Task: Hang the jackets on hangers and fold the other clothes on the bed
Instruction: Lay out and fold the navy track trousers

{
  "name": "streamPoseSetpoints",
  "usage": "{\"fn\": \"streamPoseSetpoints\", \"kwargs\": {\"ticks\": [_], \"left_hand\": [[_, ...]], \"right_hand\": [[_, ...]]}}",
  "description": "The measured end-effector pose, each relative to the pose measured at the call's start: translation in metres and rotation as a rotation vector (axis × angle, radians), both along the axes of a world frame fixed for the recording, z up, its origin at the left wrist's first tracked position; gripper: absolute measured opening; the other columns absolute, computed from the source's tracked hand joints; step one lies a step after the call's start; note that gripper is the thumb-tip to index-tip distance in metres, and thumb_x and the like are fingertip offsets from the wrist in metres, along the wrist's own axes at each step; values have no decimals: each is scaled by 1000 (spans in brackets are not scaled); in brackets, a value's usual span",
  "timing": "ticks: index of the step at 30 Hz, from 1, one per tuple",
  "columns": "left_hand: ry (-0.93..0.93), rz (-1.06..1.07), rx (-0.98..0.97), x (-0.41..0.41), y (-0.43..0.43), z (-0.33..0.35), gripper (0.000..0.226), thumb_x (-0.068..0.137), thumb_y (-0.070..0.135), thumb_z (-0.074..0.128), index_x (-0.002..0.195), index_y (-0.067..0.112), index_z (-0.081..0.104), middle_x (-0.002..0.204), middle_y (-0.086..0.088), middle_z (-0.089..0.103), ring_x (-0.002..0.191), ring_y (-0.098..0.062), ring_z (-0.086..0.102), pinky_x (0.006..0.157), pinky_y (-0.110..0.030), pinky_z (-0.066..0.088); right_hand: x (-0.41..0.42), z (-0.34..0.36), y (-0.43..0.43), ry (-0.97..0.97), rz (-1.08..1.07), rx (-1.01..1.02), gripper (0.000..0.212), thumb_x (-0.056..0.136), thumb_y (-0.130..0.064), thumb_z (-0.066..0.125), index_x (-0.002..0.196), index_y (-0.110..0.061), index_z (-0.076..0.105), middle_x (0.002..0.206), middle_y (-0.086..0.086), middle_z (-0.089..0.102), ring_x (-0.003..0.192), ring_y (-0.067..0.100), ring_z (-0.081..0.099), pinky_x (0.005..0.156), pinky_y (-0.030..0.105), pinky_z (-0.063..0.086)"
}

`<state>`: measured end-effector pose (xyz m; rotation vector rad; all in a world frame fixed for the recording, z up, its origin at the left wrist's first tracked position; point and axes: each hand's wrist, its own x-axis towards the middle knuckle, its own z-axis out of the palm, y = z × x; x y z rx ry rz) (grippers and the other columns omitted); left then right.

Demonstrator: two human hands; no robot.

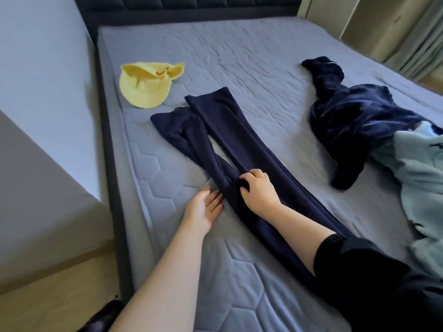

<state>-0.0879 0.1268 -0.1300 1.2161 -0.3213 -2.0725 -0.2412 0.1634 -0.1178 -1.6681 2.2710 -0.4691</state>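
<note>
Navy trousers [239, 140] lie lengthwise on the blue-grey mattress [251, 56], the two legs stretching away from me, one leg end crumpled at the left. My right hand [257, 189] pinches a fold of the navy cloth near the middle of the trousers. Beside the trousers' left edge my left hand [203, 209] rests on the mattress, palm up, fingers straight and touching the cloth. A dark blue plush garment [354, 121] lies crumpled at the right. A light blue garment [422, 178] is heaped at the right edge, partly over the plush one.
A yellow cap [146, 85] lies on the mattress at the upper left. The dark padded headboard [191, 6] runs along the far side. A white wall is at the left, wooden floor [48, 295] below it. Curtains [412, 41] hang at the far right.
</note>
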Motion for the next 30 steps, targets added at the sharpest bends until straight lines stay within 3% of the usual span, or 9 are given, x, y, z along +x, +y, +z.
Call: {"fn": "streamPoseSetpoints", "kwargs": {"ticks": [5, 7, 9, 12, 14, 16, 21, 25, 30], "left_hand": [[35, 41, -17, 12, -35, 6, 40, 103, 17, 32, 142, 14, 38, 143, -14, 48, 131, -28, 46, 99, -37, 38], [42, 73, -11, 19, -44, 7, 40, 103, 17, 32, 142, 12, 38, 143, -15, 47, 131, -28, 47, 96, -36, 39], [61, 112, 5, 29, -51, 12, 40, 104, 17, 32, 143, 12, 38, 144, -14, 46, 133, -29, 45, 98, -37, 37], [96, 252, 27, 51, -67, 23, 41, 104, 17, 29, 144, 12, 35, 148, -13, 41, 136, -29, 41, 108, -38, 32], [60, 419, 47, 71, -77, 31, 41, 103, 15, 28, 143, 10, 36, 146, -14, 43, 133, -29, 44, 109, -38, 34], [-50, 518, 35, 88, -81, 37, 39, 101, 17, 31, 138, 8, 41, 140, -14, 49, 127, -28, 50, 107, -38, 37], [-374, 296, -190, 82, -71, 43, 32, 90, 32, 60, 115, 10, 56, 112, -12, 60, 100, -24, 60, 85, -35, 47], [-884, 23, -473, 59, -63, 28, 87, 77, 15, 71, 150, 16, 22, 143, -6, 43, 125, -23, 48, 98, -30, 41], [-1301, -135, -588, 53, -72, 17, 84, 84, 3, 58, 150, 28, 13, 137, -3, 35, 96, -23, 53, 68, -34, 42]], "right_hand": [[26, 0, -47, -73, -70, -46, 42, 90, -41, 60, 123, -16, 64, 143, 7, 42, 135, 26, 29, 111, 34, 25], [38, 5, -66, -123, -56, -38, 33, 84, -30, 68, 113, -13, 68, 140, 7, 46, 134, 26, 31, 110, 30, 25], [53, 14, -80, -256, -42, -89, 15, 78, -7, 66, 92, -6, 68, 125, 11, 57, 122, 27, 46, 95, 23, 33], [79, 31, -77, -488, 211, -120, 29, 68, 16, 50, 71, -13, 51, 103, 9, 62, 91, 18, 58, 74, 22, 34], [88, 36, -68, -502, 491, 119, 35, 71, 14, 49, 75, -20, 57, 117, 8, 63, 111, 16, 57, 87, 18, 40], [86, 34, -62, -497, 561, 321, 29, 83, 1, 57, 82, -26, 67, 135, 3, 54, 129, 5, 45, 96, 3, 30], [52, 23, -72, -359, -105, -84, 21, 91, -10, 53, 105, -10, 69, 115, 4, 65, 108, 18, 58, 84, 15, 36], [37, 17, -78, -372, -150, 202, 25, 91, -27, 62, 103, -6, 68, 103, 7, 67, 98, 24, 62, 79, 26, 43], [36, 16, -84, -682, -377, 344, 43, 95, -45, 48, 99, -6, 64, 97, 8, 61, 89, 26, 59, 83, 35, 48]]}}
